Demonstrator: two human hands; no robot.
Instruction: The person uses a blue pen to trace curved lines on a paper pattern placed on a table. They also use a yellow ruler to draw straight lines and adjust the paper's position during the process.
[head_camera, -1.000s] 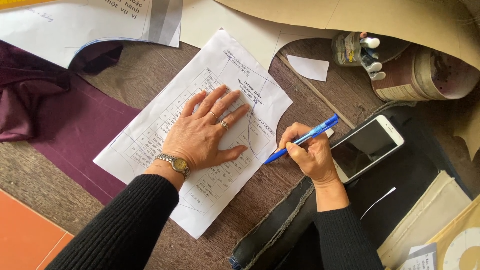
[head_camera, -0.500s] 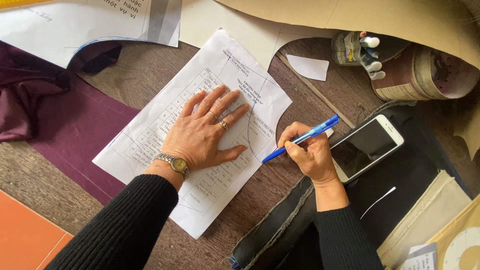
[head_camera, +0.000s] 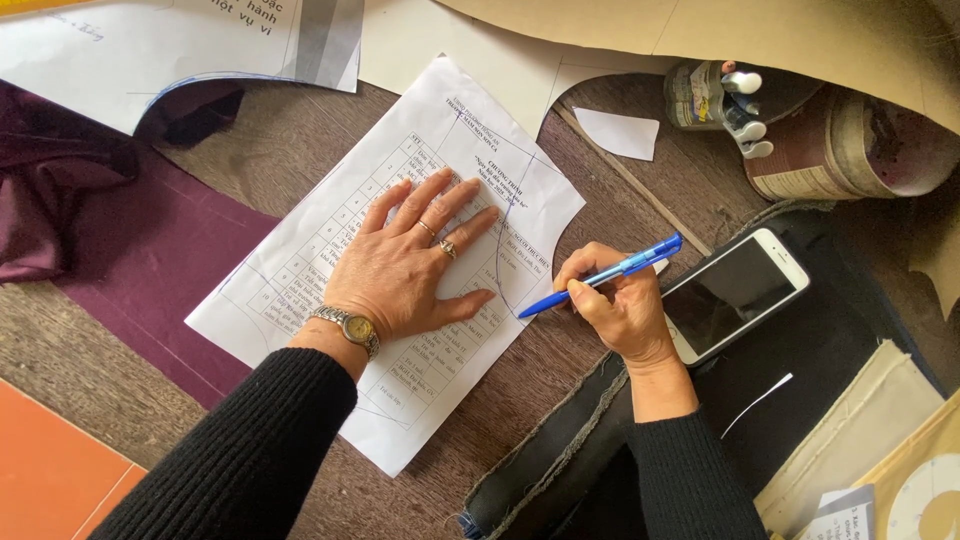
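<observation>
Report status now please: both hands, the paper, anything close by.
Left hand flat on white printed paper sheet. Right hand grips blue plastic pen, tip at sheet's edge. White smartphone beside right hand.

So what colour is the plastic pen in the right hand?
Blue plastic pen, gripped by the right hand; head view.

White phone, purple fabric, tape roll, orange board

Left hand flat on sheet on worktop; pen in right hand at sheet's right edge; phone further right.
</observation>
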